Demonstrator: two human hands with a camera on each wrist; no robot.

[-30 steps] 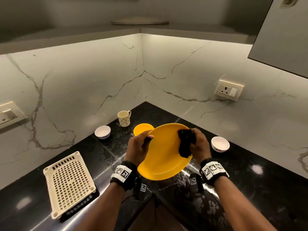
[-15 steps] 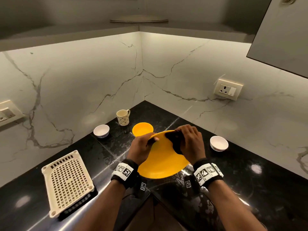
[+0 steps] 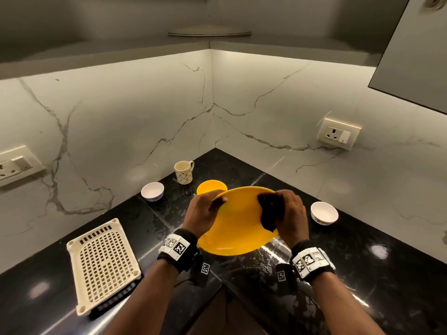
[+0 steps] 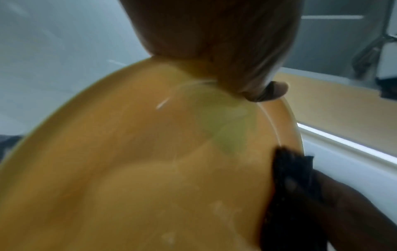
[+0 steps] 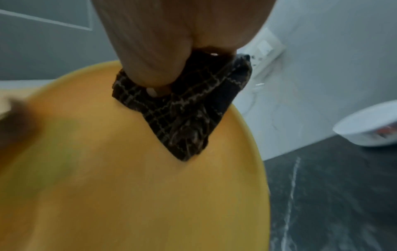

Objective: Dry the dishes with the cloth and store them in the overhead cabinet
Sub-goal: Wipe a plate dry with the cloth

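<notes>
A large yellow plate is held tilted above the black counter near its corner. My left hand grips the plate's left rim, thumb on the upper face. My right hand pinches a dark checked cloth against the plate's right rim. In the left wrist view the plate fills the frame, with the cloth at its right edge. The right wrist view shows the cloth folded over the plate under my thumb.
On the counter stand a patterned mug, a small yellow plate, a white bowl at the left and another white bowl at the right. A cream perforated rack lies front left. An open cabinet door hangs upper right.
The plate tipped flatter half a second ago and is now tilted up again. My right hand with the cloth slid along the rim from the top back toward the right edge.
</notes>
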